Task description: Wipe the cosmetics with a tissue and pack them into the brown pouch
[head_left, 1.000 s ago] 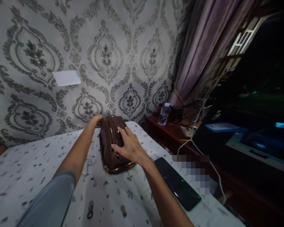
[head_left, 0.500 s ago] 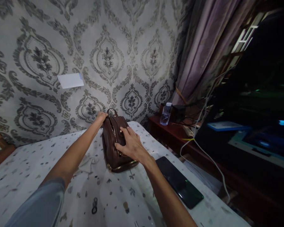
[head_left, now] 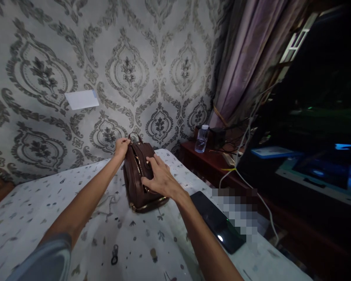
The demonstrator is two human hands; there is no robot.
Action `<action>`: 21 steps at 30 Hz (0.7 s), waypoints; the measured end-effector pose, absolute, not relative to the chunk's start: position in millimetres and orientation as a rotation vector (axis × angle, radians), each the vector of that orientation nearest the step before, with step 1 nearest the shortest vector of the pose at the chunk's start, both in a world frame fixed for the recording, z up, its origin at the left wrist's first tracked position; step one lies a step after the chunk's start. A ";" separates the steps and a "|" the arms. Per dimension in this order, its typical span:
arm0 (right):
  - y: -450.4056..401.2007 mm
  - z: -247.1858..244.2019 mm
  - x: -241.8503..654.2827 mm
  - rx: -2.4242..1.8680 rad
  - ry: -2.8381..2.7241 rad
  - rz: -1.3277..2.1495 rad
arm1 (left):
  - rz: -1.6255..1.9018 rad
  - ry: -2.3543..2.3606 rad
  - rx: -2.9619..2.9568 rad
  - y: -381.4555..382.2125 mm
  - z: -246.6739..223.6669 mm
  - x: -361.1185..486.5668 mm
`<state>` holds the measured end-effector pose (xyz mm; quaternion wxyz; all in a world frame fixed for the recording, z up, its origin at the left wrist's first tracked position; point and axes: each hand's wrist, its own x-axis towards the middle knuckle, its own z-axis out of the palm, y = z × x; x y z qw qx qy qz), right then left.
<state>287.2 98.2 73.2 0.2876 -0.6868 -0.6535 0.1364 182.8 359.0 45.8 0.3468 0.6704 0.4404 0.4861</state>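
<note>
A small brown leather backpack (head_left: 136,199) lies on the bed, its top handle (head_left: 134,136) toward the wall. Along its front runs a gold-toothed zipper (head_left: 139,166), parted at least in places. My left hand (head_left: 122,147) is closed at the bag's far left corner, beside the handle; its fingertips pinch there, and exactly which part they hold is hidden. Across the front panel lies my right hand (head_left: 160,177), thumb by the zipper and fingers bent over the panel's right side, gripping the bag. A second zipper edges the bag's near end.
A black tablet-like device (head_left: 213,218) rests on the patterned bedsheet (head_left: 134,249), right of my right forearm. Beyond the bed's right edge, a dark red table (head_left: 190,150) carries a clear bottle (head_left: 201,139) and tangled cables. A white cord (head_left: 265,203) hangs down there.
The whole view has shifted slightly, so the bag and surroundings sit a little farther left. Both hands keep nearly the same places on the bag.
</note>
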 end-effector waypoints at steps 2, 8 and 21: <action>96.6 75.4 288.8 -1.808 -1.751 0.386 | 1.300 1.100 1.770 350.4 47.7 181.7; 100.1 69.5 287.2 -1.831 -1.750 0.351 | 1.316 0.984 1.876 325.1 51.0 173.9; 97.0 70.1 286.2 -1.822 -1.768 0.321 | 0.946 1.052 1.986 371.3 86.8 209.3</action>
